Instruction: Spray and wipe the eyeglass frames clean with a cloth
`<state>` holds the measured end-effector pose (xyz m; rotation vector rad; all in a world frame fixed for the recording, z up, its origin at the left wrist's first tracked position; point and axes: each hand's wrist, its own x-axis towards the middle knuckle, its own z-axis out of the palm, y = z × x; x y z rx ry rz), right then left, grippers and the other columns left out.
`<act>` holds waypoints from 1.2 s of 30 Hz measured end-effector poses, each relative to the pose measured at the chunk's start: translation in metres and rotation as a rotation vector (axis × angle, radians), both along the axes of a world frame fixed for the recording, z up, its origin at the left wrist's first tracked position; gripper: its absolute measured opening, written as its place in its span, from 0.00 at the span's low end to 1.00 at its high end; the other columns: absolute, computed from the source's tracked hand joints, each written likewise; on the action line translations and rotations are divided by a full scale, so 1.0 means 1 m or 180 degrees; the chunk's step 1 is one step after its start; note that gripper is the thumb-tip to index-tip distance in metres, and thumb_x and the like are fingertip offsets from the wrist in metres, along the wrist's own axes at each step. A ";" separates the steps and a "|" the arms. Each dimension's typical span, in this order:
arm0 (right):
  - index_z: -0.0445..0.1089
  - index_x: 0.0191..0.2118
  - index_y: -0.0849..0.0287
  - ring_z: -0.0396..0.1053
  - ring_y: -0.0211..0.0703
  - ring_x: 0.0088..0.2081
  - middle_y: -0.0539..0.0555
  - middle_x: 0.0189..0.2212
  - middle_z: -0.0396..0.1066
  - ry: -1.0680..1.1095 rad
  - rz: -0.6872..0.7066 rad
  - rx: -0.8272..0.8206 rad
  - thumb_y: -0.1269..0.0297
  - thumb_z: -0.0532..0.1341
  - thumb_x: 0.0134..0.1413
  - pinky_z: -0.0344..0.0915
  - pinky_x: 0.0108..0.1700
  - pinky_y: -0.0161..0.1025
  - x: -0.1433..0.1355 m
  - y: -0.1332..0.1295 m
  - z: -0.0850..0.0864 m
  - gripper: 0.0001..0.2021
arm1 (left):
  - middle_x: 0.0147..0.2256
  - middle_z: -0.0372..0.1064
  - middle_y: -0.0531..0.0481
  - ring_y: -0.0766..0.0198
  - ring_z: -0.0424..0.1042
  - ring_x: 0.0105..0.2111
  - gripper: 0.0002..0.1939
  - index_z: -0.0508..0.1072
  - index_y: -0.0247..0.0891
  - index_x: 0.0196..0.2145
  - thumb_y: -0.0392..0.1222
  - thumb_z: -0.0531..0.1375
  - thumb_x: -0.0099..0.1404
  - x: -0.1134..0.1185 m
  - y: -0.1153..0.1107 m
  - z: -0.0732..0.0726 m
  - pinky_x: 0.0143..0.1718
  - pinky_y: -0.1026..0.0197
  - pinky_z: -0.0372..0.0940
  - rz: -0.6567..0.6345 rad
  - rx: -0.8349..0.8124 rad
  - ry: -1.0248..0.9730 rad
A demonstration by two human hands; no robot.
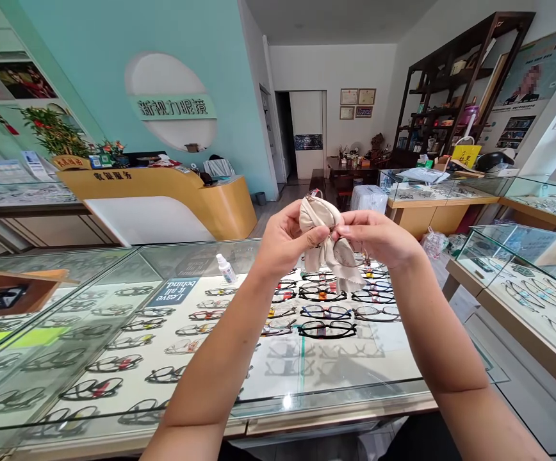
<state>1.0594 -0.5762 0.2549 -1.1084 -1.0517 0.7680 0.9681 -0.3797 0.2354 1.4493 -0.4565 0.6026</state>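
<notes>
Above the glass counter, both of my hands meet at a beige cleaning cloth bunched around a pair of eyeglasses. My left hand grips the cloth, with its thumb pressing on the front. My right hand pinches the eyeglasses at the cloth's right edge. Most of the frame is hidden by the cloth and fingers, and a loose corner of the cloth hangs down. Below, rows of eyeglasses lie on the counter.
A small white spray bottle stands on the glass display counter, left of my hands. More glasses show inside the case. Another display case is to the right. A wooden reception desk stands beyond.
</notes>
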 end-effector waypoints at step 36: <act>0.80 0.38 0.61 0.71 0.38 0.32 0.52 0.32 0.77 0.0057 -0.0087 0.0156 0.51 0.82 0.53 0.69 0.36 0.34 -0.010 0.020 -0.009 0.19 | 0.32 0.76 0.51 0.66 0.71 0.28 0.28 0.80 0.39 0.39 0.64 0.81 0.56 -0.002 -0.005 0.003 0.30 0.65 0.69 0.0498 -0.0086 -0.0192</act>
